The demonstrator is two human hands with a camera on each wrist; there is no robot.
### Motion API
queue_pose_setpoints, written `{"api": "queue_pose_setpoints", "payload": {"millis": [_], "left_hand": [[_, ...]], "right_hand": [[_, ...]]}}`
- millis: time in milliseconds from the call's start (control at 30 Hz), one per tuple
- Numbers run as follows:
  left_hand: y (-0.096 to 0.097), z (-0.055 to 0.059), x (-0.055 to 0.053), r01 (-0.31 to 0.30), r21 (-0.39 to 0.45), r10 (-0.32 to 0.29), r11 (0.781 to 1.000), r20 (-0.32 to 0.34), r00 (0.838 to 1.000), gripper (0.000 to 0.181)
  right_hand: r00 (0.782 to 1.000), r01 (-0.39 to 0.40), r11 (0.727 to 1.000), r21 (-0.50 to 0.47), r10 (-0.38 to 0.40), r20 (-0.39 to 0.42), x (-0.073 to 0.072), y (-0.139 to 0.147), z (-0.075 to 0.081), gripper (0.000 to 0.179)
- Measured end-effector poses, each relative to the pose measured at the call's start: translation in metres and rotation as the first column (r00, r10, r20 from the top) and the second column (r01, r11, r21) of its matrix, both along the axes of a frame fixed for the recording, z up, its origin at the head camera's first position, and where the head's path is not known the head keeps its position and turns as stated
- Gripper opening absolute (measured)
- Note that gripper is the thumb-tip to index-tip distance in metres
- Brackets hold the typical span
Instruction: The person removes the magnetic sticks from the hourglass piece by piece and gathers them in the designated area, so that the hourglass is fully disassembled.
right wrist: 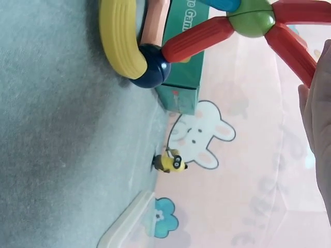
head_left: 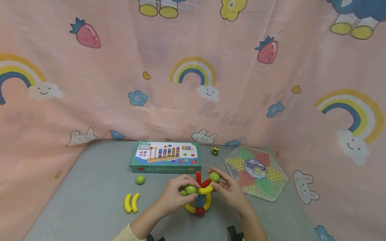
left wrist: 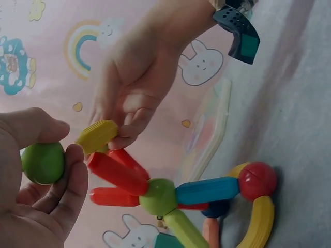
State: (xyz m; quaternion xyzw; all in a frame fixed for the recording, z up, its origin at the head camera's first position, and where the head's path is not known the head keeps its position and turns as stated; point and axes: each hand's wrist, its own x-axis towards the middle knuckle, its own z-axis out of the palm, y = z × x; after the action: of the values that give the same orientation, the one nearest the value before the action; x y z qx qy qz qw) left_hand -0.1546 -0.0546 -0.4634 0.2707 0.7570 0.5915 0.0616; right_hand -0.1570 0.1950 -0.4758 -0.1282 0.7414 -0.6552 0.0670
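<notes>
A green ball (head_left: pixel 190 190) is grasped between the thumb and fingers of the left hand (head_left: pixel 177 191). By the right hand (head_left: pixel 231 191), a second green ball (head_left: pixel 214 176) is held between thumb and fingers; a yellow curved stick (left wrist: pixel 98 135) is touched by the same fingertips, though whether it is joined to that ball cannot be told. Between the hands, a stick-and-ball structure is stood on the table: a green hub (left wrist: pixel 159 197) is met by red sticks (left wrist: pixel 116 174), a light green stick (left wrist: pixel 187 230) and a blue stick (left wrist: pixel 207 191), the last run down to a dark red ball (head_left: pixel 200 211). From that ball, yellow arcs (head_left: pixel 208 202) are curved away, one of them ended at a dark blue ball (right wrist: pixel 150 72). Farther left, two loose yellow curved sticks (head_left: pixel 128 203) are laid side by side, with a third green ball (head_left: pixel 140 179) beyond them. Behind, a green game box (head_left: pixel 166 169), a small yellow-and-black figurine (head_left: pixel 214 151) and a hexagonal game board (head_left: pixel 256 172) are set on the grey table (head_left: pixel 99 180), backed by a pink printed curtain (head_left: pixel 169 117).
</notes>
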Motion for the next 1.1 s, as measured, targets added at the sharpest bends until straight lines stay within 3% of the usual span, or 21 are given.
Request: {"api": "queue_pose_setpoints", "payload": {"millis": [100, 233, 433, 533, 667, 767, 867, 1100], "left_hand": [[-0.007, 0.001, -0.003, -0.051, 0.004, 0.051, 0.999, 0.005, 0.999, 0.034], [-0.023, 0.002, -0.009, -0.175, -0.026, 0.175, 0.984, -0.028, 0.984, 0.038], [-0.052, 0.0, -0.021, -0.285, -0.129, 0.256, 0.95, -0.201, 0.946, 0.035], [-0.069, -0.01, -0.033, -0.375, -0.249, 0.293, 0.893, -0.31, 0.904, 0.042], [-0.098, -0.035, -0.053, -0.484, -0.397, 0.336, 0.78, -0.386, 0.859, 0.043], [-0.118, -0.05, -0.062, -0.494, -0.47, 0.361, 0.732, -0.348, 0.865, 0.036], [-0.13, -0.06, -0.067, -0.478, -0.518, 0.364, 0.71, -0.311, 0.878, 0.034], [-0.138, -0.07, -0.071, -0.451, -0.559, 0.34, 0.696, -0.296, 0.892, 0.033]], "right_hand": [[1.0, -0.005, 1.0, -0.011, 0.005, -0.011, 0.0, 0.001, -0.001, 0.053], [1.0, -0.014, 1.0, -0.007, 0.014, -0.006, -0.001, 0.001, -0.001, 0.054], [1.0, 0.003, 1.0, 0.011, -0.003, 0.004, -0.002, 0.001, 0.002, 0.054], [1.0, 0.007, 1.0, 0.01, -0.007, 0.008, -0.002, 0.001, 0.002, 0.054], [1.0, 0.007, 1.0, 0.009, -0.007, 0.016, -0.002, 0.0, 0.002, 0.054], [1.0, 0.004, 1.0, 0.01, -0.004, 0.016, -0.002, 0.0, 0.002, 0.054], [1.0, 0.0, 1.0, 0.01, 0.0, 0.012, -0.002, 0.0, 0.001, 0.054], [1.0, 0.007, 1.0, 0.009, -0.007, 0.023, -0.001, -0.001, 0.003, 0.053]]}}
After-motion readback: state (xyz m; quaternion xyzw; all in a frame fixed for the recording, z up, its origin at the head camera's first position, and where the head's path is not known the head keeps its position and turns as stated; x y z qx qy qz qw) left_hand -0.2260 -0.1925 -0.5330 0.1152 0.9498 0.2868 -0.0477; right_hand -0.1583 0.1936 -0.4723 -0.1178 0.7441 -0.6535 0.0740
